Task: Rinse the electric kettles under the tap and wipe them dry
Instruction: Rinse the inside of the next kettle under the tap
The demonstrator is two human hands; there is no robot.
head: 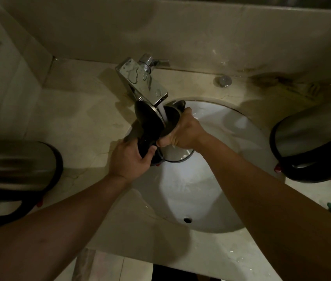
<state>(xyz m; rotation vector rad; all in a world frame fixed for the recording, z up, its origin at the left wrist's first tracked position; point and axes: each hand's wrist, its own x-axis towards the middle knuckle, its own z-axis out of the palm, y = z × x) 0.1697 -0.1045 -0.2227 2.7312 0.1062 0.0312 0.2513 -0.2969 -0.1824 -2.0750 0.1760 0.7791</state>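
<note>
Spreading wide beneath everything, a pale stone counter [83,122] held a white sink [231,142]. One steel kettle [18,165] lay at the counter's left edge, another [310,145] at the right. Over the sink, a third kettle [172,136] sat tilted under the running tap [142,82], its lid [148,118] open. The left hand [130,159] gripped its black handle; the right hand [183,130] curled its fingers around the body.
</note>
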